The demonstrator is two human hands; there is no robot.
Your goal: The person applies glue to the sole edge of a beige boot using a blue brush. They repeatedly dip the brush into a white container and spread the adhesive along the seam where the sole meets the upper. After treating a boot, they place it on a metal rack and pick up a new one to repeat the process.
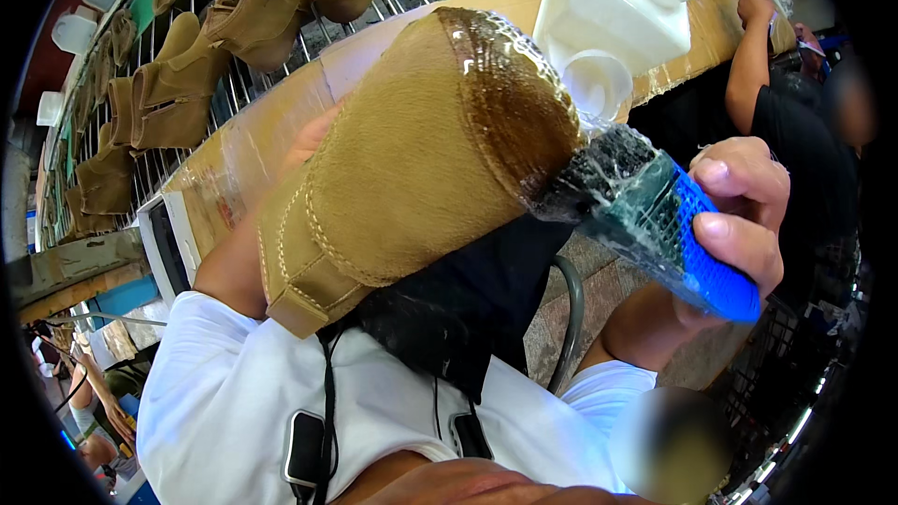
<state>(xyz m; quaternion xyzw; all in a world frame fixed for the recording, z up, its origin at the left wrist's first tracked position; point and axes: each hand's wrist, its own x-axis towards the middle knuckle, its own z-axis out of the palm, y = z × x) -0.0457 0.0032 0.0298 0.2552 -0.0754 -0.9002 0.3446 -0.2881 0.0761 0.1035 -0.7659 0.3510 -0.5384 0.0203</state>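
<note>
A tan suede boot [393,150] fills the middle of the view, tilted, with pale stitching and a strap end toward the lower left. Its far end toward the upper right is dark brown, wet and glossy. My left hand [313,134] supports the boot from behind; most of its fingers are hidden by it. My right hand [744,215] is closed round a blue-handled brush [716,257], whose dark bristles touch the wet end of the boot. A clear, shiny liquid coats the bristles and that edge.
A white plastic container [608,14] stands on the cardboard-covered ledge [234,154] beyond the boot. Several tan boots [173,98] stand on a metal wire rack [224,75] at the left and far side. Another person's arm [748,70] reaches in at the far right.
</note>
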